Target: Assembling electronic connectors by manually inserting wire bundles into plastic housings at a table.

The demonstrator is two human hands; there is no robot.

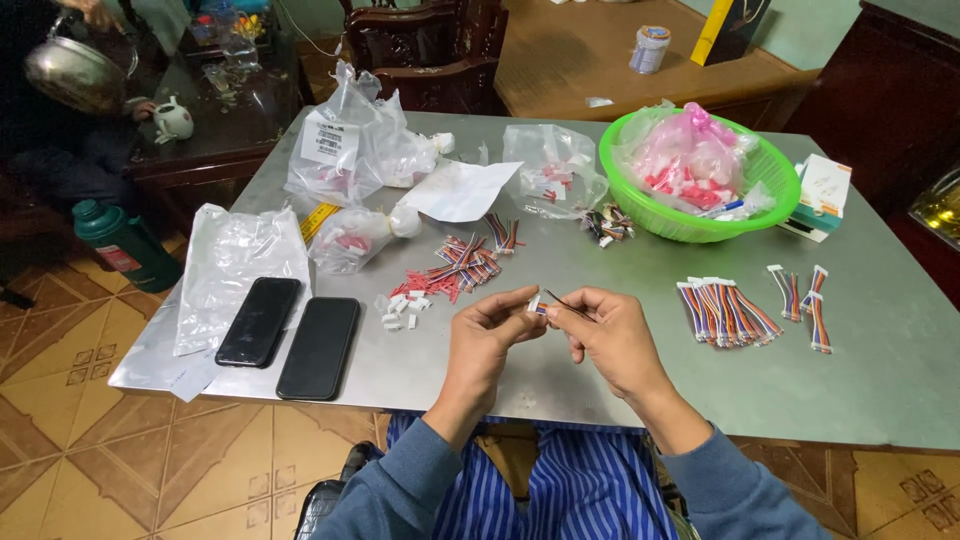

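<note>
Item: small white connector housing (534, 303), pinched between thumb and forefinger of the left hand (487, 335), held above the near edge of the grey table (880, 370), close to the person's chest, probably for a steady, close view.

Right hand (612, 338): fingers closed on thin dark tweezers (568, 304), tips angled toward the housing; whether a wire is caught in them is too small to tell.

Left of the hands: loose white housings (403, 308) and a heap of red and multicoloured short wires (462, 266), within easy reach.

Right of the hands: finished-looking wire bundles (727, 311) laid side by side, and a few more (805, 295) apart from them.

Further out: two dark phones (290, 335) face down beside a clear plastic bag (235, 262); tied bags of parts (352, 150); green basket (775, 185) holding pink bags.

Partly hidden: bag contents blurred by plastic. Far left, another person's hand (100, 14) on a metal kettle (75, 72), cut off by the frame edge.
</note>
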